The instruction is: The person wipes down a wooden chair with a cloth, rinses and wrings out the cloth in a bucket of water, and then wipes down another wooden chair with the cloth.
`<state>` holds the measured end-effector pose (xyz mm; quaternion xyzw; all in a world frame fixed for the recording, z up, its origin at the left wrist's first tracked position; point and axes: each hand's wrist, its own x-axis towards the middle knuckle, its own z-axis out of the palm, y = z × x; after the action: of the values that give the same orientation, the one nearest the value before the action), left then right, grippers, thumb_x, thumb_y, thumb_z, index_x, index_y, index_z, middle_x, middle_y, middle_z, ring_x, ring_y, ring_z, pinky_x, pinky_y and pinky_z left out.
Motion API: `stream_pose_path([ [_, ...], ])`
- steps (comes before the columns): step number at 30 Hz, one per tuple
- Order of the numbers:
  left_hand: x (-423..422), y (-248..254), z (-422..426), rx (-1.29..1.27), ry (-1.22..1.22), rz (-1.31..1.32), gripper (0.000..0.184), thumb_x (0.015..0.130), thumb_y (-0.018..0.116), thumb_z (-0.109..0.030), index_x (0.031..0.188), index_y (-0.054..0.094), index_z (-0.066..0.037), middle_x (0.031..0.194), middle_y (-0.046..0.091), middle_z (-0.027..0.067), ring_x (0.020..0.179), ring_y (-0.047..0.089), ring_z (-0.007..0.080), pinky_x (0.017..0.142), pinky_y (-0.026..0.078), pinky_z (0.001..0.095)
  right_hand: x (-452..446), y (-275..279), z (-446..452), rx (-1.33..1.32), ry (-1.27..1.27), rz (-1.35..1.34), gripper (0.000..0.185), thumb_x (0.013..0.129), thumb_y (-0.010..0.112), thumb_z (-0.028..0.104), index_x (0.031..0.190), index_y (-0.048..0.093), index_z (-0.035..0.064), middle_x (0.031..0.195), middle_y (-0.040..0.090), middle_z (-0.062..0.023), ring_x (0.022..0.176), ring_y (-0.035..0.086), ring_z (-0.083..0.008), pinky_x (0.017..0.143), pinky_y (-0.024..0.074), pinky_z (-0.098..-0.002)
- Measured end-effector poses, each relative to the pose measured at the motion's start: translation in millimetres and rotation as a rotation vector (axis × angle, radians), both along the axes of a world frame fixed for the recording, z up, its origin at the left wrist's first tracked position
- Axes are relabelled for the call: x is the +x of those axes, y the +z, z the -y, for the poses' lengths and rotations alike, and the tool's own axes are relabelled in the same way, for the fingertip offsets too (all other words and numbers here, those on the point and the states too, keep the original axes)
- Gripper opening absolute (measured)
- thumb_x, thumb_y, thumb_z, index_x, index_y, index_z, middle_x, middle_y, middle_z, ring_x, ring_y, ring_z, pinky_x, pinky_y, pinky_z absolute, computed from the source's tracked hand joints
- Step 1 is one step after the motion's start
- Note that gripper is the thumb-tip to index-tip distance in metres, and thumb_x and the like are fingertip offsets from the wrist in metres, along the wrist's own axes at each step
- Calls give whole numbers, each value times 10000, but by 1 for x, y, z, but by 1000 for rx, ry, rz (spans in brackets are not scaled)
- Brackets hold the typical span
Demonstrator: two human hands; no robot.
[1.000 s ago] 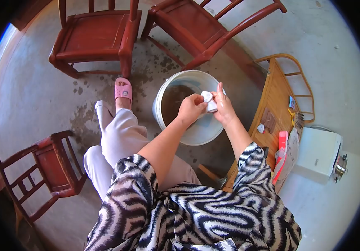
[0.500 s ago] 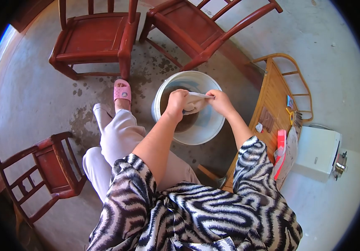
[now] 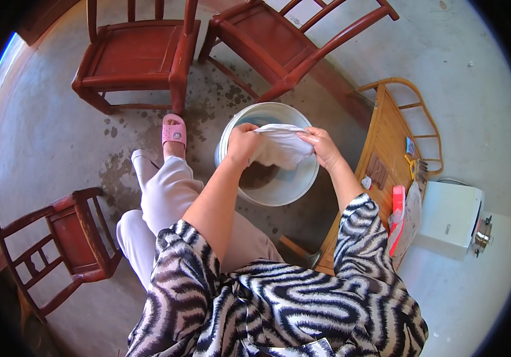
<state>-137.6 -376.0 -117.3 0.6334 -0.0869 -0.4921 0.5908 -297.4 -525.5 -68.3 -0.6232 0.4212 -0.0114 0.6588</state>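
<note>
Cloth [image 3: 285, 149] is white, thin and soft, spread between both hands over the bucket [image 3: 310, 178] mouth; top edge pulled nearly straight, rest hanging in loose folds. Left hand [image 3: 322, 146]: fingers clamped on the cloth's right end. Right hand [image 3: 243, 143]: fingers curled closed on the left end, tips partly hidden, so exact finger spacing there I can't tell. Bucket is white, round, smooth, looks like plastic, with murky brown water [image 3: 258, 176] low inside, part of it hidden by the cloth. It stands on grey, hard floor [image 3: 112, 134] with dark wet-looking spots near the slipper [image 3: 174, 129], which is pink with an open toe. Right of the bucket: slatted bench [image 3: 380, 134], yellow-brown, curved rail at its far end. On it, near the bucket-side edge, a small white scrap [image 3: 366, 182] and a ridged brown piece [image 3: 378, 171]; toward the outer edge, a blue packet [image 3: 410, 146], a brush [image 3: 420, 171] with a yellow part, and a red-and-white bag [image 3: 407, 223], contents can't tell. Beyond that edge: boxy white case [image 3: 448, 214], shiny metal pot [image 3: 483, 233] beside it. Red-brown wooden chairs [image 3: 130, 50] stand past the bucket, a smaller chair [image 3: 74, 238] off to the left.
</note>
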Motion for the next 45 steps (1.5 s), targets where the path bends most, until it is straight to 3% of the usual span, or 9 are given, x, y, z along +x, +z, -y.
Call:
stream_pose_path([
  [10,0,-7,2,-39,160,-59,211,785,589,-108,960,634,0,772,575,25,731,512,110,682,398,237,7,26,7,-326,183,-168,290,792,657,252,622,467,114,591,423,59,595,385,-30,526,330,-217],
  [20,-8,-10,8,-136,248,-207,341,818,582,-152,1109,561,25,946,606,80,860,537,136,746,409,258,8,45,-17,-608,242,-48,212,791,650,215,815,588,14,652,522,9,624,442,-56,582,382,-222],
  [25,-27,-29,23,111,379,-217,693,794,638,-346,1297,339,25,1270,408,169,1142,425,235,954,343,322,16,58,-54,-632,178,58,188,807,622,188,880,610,14,715,580,-45,634,521,-107,592,430,-271],
  [26,-23,-2,16,142,240,-538,848,802,570,-509,1360,188,4,1377,283,137,1275,258,236,1029,205,434,18,61,-67,-748,272,26,176,799,628,158,876,606,1,720,572,-54,629,527,-132,592,427,-266],
  [29,-28,10,11,-278,227,-1029,814,778,317,-724,1262,400,-76,1188,500,139,1087,477,289,921,376,452,15,58,-105,-993,603,56,249,764,650,138,940,575,-22,804,553,-142,666,556,-287,611,451,-306],
  [31,-25,8,8,-261,184,-1023,846,759,222,-765,1206,468,-90,1067,565,126,970,543,288,839,440,446,9,46,-125,-951,641,47,351,754,659,156,1024,534,-30,881,556,-166,724,543,-345,643,465,-339],
  [37,-20,19,6,-504,237,-1095,727,825,275,-674,1157,505,-69,1032,573,119,946,551,292,832,437,444,-13,43,-117,-672,515,79,319,804,635,198,1031,544,-7,878,571,-93,716,574,-195,642,467,-271],
  [43,-19,35,3,-640,184,-1164,661,854,334,-599,1174,492,-42,1133,557,136,1056,525,316,929,401,457,-23,-23,-61,-250,-388,-3,480,854,504,487,1015,575,40,923,588,-24,879,526,-116,785,404,-338],
  [45,-20,33,3,-678,104,-1223,635,856,367,-578,1176,492,-44,1133,558,135,1039,537,309,915,415,441,-9,-30,-50,243,-585,15,563,829,466,574,1034,570,60,997,595,-30,983,514,-143,889,361,-381],
])
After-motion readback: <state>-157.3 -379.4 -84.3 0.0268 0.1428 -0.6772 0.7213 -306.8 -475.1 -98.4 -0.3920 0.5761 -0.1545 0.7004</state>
